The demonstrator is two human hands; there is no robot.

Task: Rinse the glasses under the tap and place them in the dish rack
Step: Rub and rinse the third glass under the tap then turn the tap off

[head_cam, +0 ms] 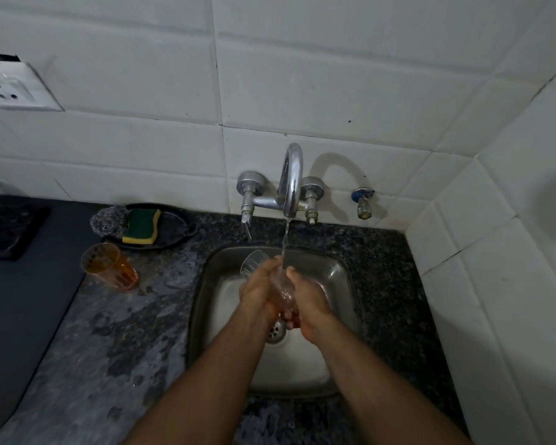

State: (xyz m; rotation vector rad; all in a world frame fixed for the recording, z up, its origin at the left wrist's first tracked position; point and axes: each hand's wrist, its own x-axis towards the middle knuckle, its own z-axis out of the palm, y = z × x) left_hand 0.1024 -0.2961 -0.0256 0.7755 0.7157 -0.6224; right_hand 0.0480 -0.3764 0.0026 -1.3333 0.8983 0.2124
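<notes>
I hold the clear glass (272,277) tilted over the sink (331,348) under the tap (291,181), left hand (259,290) and right hand (305,297) wrapped around its sides. Wet, thin and light, it looks slippery and breakable; I'd grip mid-body. An orange glass (109,266) waits on the tabletop (135,332).

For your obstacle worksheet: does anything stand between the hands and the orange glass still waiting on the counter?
Nothing visible does. The orange glass stands alone on the counter left of the sink. Both hands, left and right, hold the clear glass under the tap.
</notes>
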